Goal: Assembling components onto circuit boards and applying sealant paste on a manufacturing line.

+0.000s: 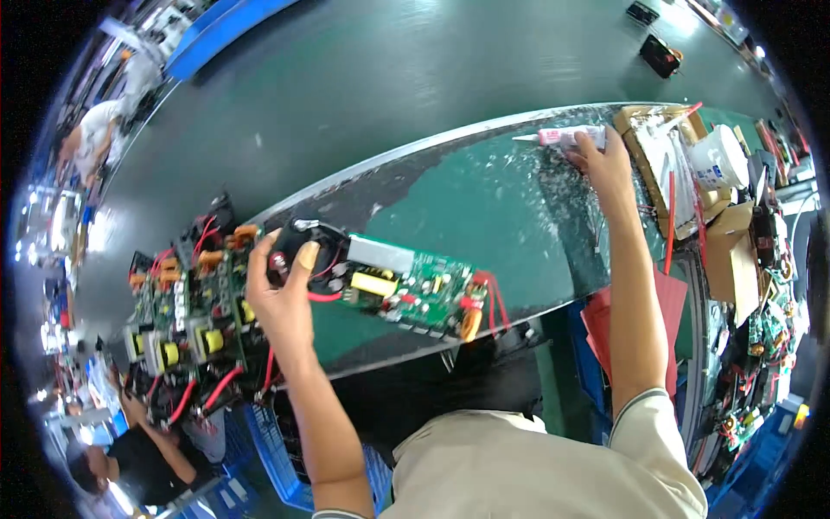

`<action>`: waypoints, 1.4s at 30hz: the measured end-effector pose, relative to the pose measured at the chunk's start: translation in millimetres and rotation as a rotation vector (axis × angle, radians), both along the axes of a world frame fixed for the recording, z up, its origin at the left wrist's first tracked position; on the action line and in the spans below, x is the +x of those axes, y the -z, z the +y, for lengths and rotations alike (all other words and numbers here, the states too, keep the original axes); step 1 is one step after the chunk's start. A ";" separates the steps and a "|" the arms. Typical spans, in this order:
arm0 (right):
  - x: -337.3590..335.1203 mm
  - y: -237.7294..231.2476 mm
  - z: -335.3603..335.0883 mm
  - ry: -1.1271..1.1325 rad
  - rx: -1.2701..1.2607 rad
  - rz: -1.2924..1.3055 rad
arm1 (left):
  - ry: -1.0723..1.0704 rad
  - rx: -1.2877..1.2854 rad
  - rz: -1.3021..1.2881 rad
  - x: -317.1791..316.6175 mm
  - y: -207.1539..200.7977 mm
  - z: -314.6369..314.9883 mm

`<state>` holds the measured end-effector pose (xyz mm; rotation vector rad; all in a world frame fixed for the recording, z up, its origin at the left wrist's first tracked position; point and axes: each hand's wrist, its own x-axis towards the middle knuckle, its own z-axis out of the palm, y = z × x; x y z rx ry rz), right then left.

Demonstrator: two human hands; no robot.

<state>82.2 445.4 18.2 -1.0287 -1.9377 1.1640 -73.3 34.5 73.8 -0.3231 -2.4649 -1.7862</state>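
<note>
A row of upright green circuit boards with yellow transformers and red leads [207,342] crowds the counter's left end, just beside the left hand [281,298]. The left fingers are bent around the black end part of a long green circuit board [424,281], spread to that part's width; the board extends rightward over the counter, and whether it touches the surface cannot be told. The right hand [608,169] has its fingers closed on the rear of a white-and-pink tube with a thin pointed nozzle [562,137], nozzle to the left, near the far edge. Just right of that hand, a white-smeared cardboard tray [635,143] and a white plastic tub [719,157] limit the space; an open brown cardboard box [731,251] stands nearer the body. The held board carries a smooth grey metal block, a yellow transformer, an orange coil and red wires. The green counter [484,208] is scuffed, with pale smears and dark worn patches. Beyond lies a glossy grey-green floor [363,78] with a long blue bin [225,39]; a co-worker in black [143,467] occupies the lower left.
</note>
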 end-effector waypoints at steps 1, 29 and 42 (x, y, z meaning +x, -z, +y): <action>-6.4 -15.1 -28.8 0.074 0.219 -0.088 | -0.081 -0.149 0.137 4.7 5.7 -11.8; 43.4 -90.5 -100.4 -0.279 0.603 -0.392 | 0.650 -0.213 0.125 148.4 34.3 4.1; 81.5 -55.6 -86.3 -0.138 -0.369 0.302 | 0.635 0.081 -0.077 170.0 41.0 2.0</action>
